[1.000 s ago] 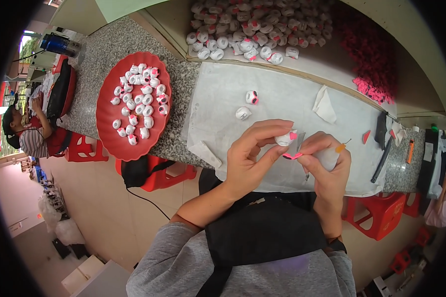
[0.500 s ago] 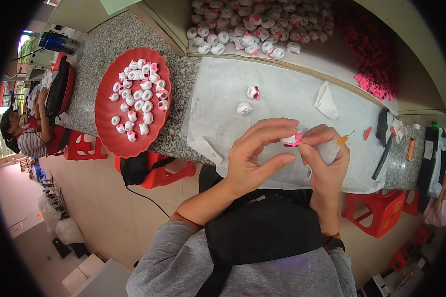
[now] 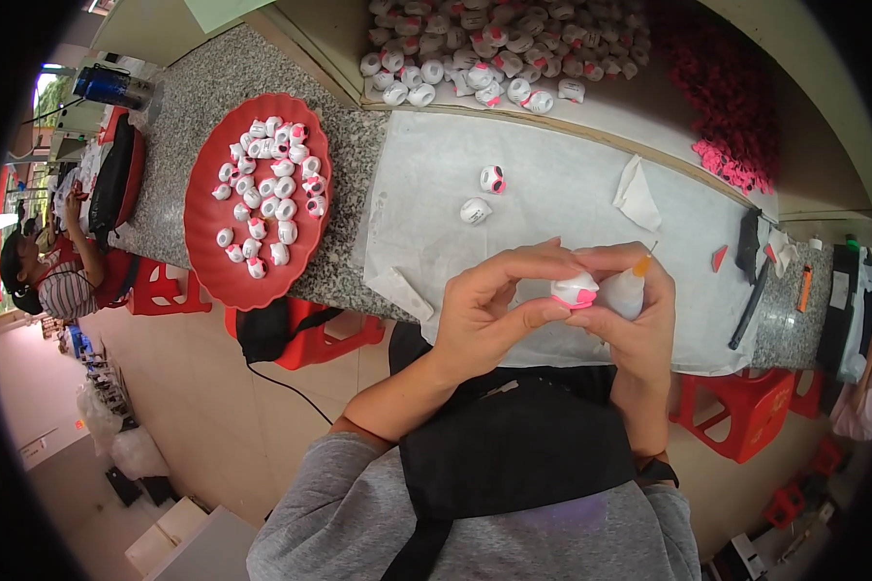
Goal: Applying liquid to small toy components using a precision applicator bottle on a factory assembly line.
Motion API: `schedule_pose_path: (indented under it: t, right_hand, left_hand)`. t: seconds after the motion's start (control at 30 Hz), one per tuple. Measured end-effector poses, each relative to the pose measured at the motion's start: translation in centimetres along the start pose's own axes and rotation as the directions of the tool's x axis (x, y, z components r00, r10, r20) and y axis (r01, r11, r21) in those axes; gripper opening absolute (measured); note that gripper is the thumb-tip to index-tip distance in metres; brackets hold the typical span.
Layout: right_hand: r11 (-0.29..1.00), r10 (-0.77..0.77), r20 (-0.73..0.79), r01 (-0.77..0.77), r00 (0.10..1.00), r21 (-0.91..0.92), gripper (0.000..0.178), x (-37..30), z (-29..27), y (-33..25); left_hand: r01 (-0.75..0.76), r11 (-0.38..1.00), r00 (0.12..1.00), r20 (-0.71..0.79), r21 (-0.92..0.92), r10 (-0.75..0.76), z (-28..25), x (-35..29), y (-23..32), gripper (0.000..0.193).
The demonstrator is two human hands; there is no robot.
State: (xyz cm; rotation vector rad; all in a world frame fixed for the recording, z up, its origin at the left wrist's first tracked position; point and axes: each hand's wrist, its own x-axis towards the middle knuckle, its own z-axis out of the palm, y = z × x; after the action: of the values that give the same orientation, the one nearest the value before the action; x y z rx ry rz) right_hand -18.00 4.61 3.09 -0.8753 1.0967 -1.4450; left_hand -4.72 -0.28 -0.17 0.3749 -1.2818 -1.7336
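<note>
Between my two hands is a small white-and-pink figure head (image 3: 576, 290), its white side up and a pink band along its lower edge. My left hand (image 3: 489, 315) is closed on it with thumb and fingers. My right hand (image 3: 649, 324) is closed around a whitish glue bottle (image 3: 625, 295), whose orange needle tip (image 3: 641, 265) points up and to the right. The right thumb and index fingertips also reach the figure head. Beyond my hands, a pink-marked head (image 3: 492, 179) and a plain white one (image 3: 475, 210) lie on the white sheet (image 3: 417, 174).
To the left stands a red scalloped tray (image 3: 203, 208) with several finished-looking heads. A shelf bin holds many white heads (image 3: 513, 44) and pink pieces (image 3: 731, 165). Scraps and a dark strip (image 3: 748, 308) lie at right. Red stools (image 3: 746, 412) flank me; a co-worker (image 3: 63, 276) sits far left.
The figure head has been turned so more of its white side shows. My right hand has tilted the bottle, its needle tip shifting left and up. Far left, the co-worker's hands have moved.
</note>
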Motion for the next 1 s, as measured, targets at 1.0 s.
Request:
schedule_pose_path:
  t: [1.0]
  right_hand:
    - [0.995, -0.070, 0.044, 0.067, 0.997, 0.069, 0.026, 0.1, -1.2, 1.4]
  left_hand:
    - [-0.044, 0.990, 0.994, 0.109, 0.136, 0.029, -0.4, 0.8, 0.1, 0.020]
